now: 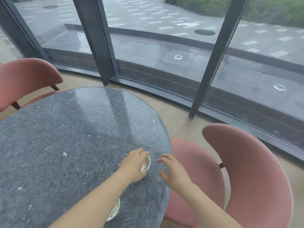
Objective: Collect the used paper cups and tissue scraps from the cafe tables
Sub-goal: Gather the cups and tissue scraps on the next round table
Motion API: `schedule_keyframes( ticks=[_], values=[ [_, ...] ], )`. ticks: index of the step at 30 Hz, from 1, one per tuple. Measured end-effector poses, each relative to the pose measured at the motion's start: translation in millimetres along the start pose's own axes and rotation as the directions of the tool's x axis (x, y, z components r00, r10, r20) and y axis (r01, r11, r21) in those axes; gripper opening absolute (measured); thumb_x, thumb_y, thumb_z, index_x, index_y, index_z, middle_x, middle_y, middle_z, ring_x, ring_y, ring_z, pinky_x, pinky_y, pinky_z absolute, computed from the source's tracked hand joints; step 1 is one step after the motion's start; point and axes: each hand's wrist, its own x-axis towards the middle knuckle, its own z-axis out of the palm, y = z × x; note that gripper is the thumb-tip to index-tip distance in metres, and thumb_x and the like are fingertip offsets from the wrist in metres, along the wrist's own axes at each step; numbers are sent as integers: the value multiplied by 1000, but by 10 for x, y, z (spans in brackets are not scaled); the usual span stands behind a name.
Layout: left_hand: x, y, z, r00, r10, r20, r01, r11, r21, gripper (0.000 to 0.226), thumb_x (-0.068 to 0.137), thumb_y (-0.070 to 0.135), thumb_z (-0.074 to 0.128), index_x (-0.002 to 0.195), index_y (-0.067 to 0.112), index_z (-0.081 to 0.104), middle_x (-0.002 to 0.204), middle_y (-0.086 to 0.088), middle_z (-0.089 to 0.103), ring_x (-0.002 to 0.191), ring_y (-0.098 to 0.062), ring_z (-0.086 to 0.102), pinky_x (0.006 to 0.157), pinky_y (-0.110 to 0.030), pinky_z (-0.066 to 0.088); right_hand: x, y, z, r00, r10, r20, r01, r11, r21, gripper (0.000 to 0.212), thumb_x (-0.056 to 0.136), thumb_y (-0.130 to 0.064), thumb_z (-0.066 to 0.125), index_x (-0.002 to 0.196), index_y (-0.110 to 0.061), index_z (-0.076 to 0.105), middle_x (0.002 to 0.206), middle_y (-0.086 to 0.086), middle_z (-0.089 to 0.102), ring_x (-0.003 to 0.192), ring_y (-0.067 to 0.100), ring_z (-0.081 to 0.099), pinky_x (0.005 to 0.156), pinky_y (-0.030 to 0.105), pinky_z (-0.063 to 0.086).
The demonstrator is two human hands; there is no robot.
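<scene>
A white paper cup (146, 164) with tissue inside stands near the right edge of the round dark stone table (70, 129). My left hand (134, 165) is wrapped around its left side. My right hand (172, 170) hovers just right of the cup, fingers spread, holding nothing. A second paper cup (115, 211) with crumpled tissue in it sits closer to me, partly hidden under my left forearm. Small white tissue scraps (64, 154) lie scattered over the tabletop, with another scrap (19, 188) at the left.
A pink chair (246, 178) stands close against the table's right side, under my right arm. Another pink chair (26, 79) is at the far left. A curved glass wall with dark frames (102, 55) runs behind the table.
</scene>
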Motion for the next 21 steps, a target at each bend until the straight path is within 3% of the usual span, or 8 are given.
schedule_keyframes(
  ticks=[6,11,15,21],
  values=[
    [59,-113,136,999,-40,-7,39,994,-103,71,76,31,66,138,29,32,137,5,34,122,-26,39,99,-32,40,-45,-20,55,999,-19,46,19,1000,-17,32,85,-21,60,117,-21,54,127,-7,47,113,14,48,87,20,38],
    [-165,-329,-22,987,-117,-111,99,984,-150,70,71,35,67,134,34,36,131,11,38,117,-23,42,91,-30,43,-96,-282,147,974,-147,169,157,986,-47,34,88,-17,54,122,-18,50,131,-4,43,120,16,42,91,26,41],
    [-521,-638,-201,957,-226,-183,191,963,-190,70,71,35,66,135,34,37,132,11,39,115,-22,44,93,-32,43,-158,-611,326,897,-296,329,339,937,-79,37,88,-11,48,124,-17,46,136,1,38,122,21,37,87,40,46],
    [-1142,-1018,-219,904,-372,-211,322,917,-235,68,72,38,66,134,33,39,133,11,39,115,-23,45,95,-33,43,-182,-930,645,774,-430,465,531,841,-106,55,76,3,48,127,-17,42,140,8,32,124,28,34,84,42,43]
  ],
)
